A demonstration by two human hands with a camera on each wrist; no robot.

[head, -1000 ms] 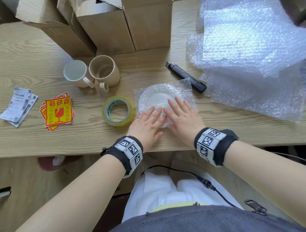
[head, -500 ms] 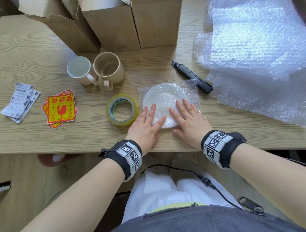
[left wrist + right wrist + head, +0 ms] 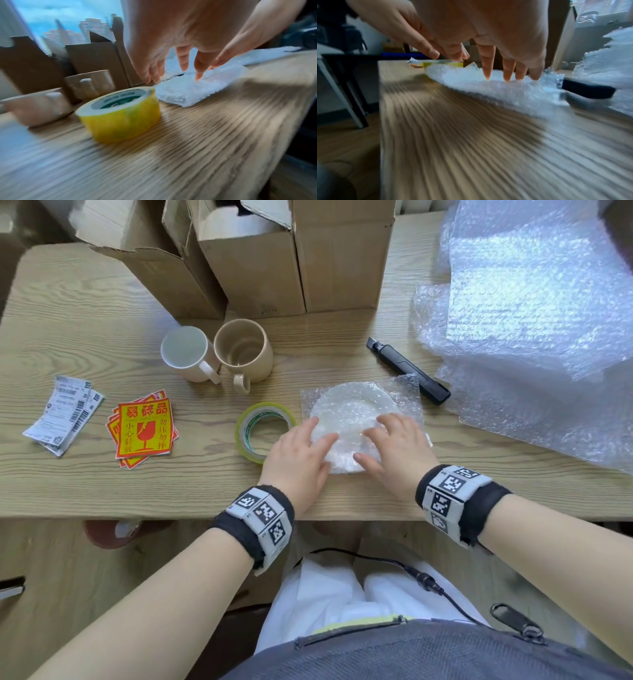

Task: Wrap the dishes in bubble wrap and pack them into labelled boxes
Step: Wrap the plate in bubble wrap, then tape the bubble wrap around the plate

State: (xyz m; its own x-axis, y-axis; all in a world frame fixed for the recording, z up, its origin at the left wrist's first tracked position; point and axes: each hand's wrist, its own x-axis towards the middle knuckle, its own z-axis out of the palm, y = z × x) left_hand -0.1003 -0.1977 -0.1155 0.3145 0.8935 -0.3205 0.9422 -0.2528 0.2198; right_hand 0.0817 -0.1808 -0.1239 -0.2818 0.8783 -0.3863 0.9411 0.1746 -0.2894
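Both hands lie on the wrapped plate at the table's near edge. The left hand has its fingers straight and spread, tips down on the wrap. The right hand arches, its fingertips pressing the wrap flat. The tape sits just left of the left hand, two mugs beyond it, boxes farther back. A knife lies beyond the right hand.

You have a round white plate lying flat near the table's front edge, covered in a bumpy clear bubble wrap piece. Two mugs stand upright further back, by the brown boxes.
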